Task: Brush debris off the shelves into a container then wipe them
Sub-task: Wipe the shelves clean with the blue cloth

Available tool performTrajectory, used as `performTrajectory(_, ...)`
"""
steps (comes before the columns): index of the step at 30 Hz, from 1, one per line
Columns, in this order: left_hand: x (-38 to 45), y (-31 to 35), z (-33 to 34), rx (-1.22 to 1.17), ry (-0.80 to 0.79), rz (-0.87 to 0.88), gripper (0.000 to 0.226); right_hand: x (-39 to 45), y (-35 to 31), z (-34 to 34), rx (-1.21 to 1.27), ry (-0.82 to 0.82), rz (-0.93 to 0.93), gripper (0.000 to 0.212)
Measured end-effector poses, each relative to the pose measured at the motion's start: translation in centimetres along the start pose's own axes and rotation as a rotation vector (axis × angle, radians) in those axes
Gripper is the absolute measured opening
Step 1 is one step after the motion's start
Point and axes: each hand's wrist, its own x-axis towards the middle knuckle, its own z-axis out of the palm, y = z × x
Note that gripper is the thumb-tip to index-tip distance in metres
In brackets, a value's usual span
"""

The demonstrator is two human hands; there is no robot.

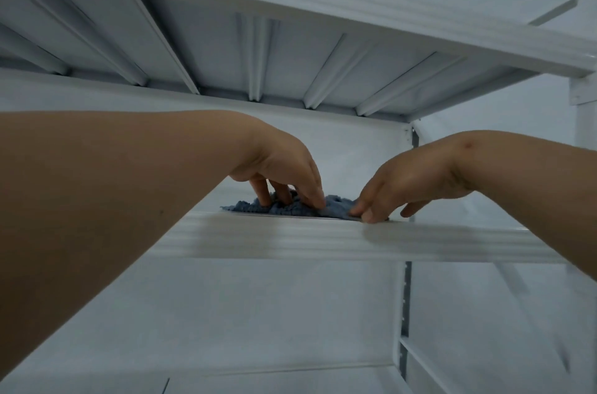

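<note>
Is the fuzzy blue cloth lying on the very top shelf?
No, the fuzzy blue cloth lies on the white metal shelf below the top one, under both hands.

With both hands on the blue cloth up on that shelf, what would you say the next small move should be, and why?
Probably spread the cloth flat, then slide it along the shelf. It lies bunched near the front edge, the left hand pressing fingers into its folds and the right hand pinching its right end. A flattened cloth would likely wipe more surface per pass.
</note>
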Motion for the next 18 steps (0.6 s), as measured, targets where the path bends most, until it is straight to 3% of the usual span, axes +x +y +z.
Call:
performTrajectory(2, 0.5, -0.6, -0.1, -0.035, 0.051, 0.034, 0.017, 0.1, -0.4, -0.4, -0.003, 0.111, -0.046, 0.012)
performTrajectory(4, 1.2, -1.2, 0.3, -0.031, 0.107, 0.026, 0.02, 0.9, -1.0, -0.1, -0.02, 0.229, -0.067, 0.018)
performTrajectory(9, 2.6, -2.6, 1.6, 0.1, 0.121, -0.013, 0.023, 3.5, -3.1, 3.0, -0.281, 0.162, -0.055, 0.035)
performTrajectory(18, 1.6, -4.1, 0.6, 0.118, 0.082, -0.018, 0.02, 3.4, -3.6, 3.4, -0.048, 0.19, -0.116, 0.018)
